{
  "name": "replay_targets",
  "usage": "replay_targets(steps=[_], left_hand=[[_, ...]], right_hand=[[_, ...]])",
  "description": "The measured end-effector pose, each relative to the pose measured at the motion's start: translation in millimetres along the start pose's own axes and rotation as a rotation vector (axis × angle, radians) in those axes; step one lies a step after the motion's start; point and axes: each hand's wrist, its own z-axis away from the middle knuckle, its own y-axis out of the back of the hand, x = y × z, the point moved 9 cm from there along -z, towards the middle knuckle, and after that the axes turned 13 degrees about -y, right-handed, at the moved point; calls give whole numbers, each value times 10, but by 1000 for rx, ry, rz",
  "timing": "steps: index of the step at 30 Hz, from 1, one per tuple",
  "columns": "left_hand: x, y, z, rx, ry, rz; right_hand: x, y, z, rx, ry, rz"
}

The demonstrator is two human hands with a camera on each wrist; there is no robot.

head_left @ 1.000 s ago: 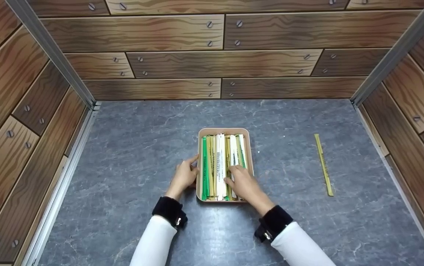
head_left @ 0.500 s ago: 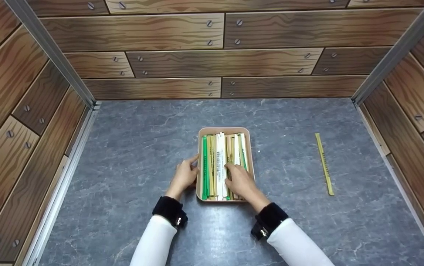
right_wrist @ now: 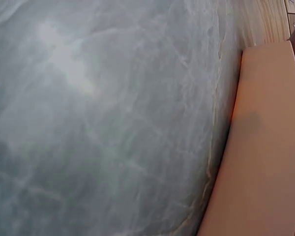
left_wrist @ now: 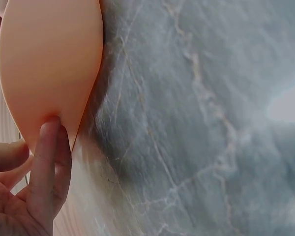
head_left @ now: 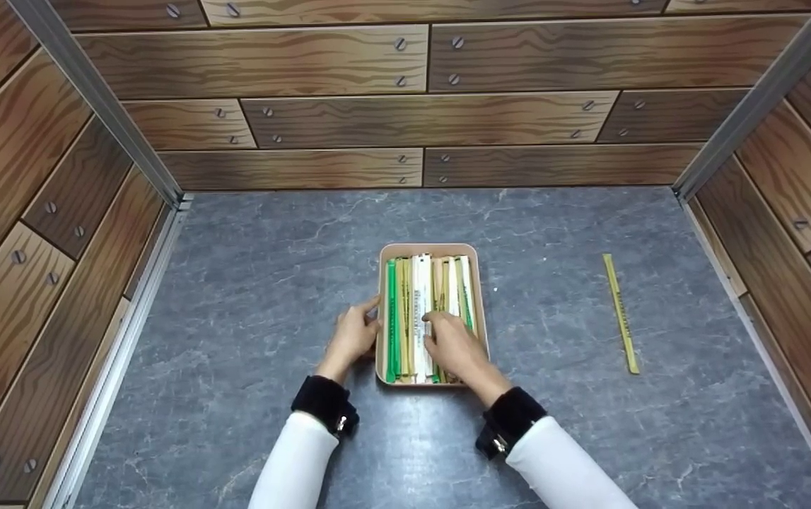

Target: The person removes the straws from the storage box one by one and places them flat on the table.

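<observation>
A pinkish-tan rectangular tray [head_left: 428,248] holds a row of long, slim stick packets in green, yellow and white. My left hand [head_left: 353,334] is at the tray's left side; in the left wrist view its nearly straight fingers [left_wrist: 48,152] touch the outer wall, with the thumb near the rim. Over the right half of the row, my right hand [head_left: 458,346] has its fingertips down at a white packet [head_left: 425,290]. Its palm side is hidden, so I cannot tell whether it pinches one. The green packets [head_left: 392,318] lie along the left wall.
A single yellow stick packet [head_left: 620,314] lies on the grey marbled table [head_left: 292,240] to the right of the tray. Wood-patterned panels [head_left: 341,120] stand behind and at both sides. The right wrist view shows mostly tabletop and the tray's outer wall [right_wrist: 260,142].
My right hand has shifted left over the packets, from the right-hand ones to the middle white ones. Several packets on the right have moved slightly. My left hand stays at the tray's side.
</observation>
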Motion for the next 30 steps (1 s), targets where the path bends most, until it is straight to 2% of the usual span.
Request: replay_targets(steps=[10,18,22,24,30], left_hand=[[6,13,3,1,11,-12],[12,12,-2,14,-1,-10],[8,10,0,13,-1,-2],[11,13,-1,11,-7,-9],[13,14,-8,11,-16,-23]], right_hand=[[27,-53,-61,-43,-62,21],[117,-64,-70,-105,-201,-47],[172,-14,-75,-99,-237,-73],[191,14,-63,-110,-247,-123],[215,227,7,-90,-196,-306]])
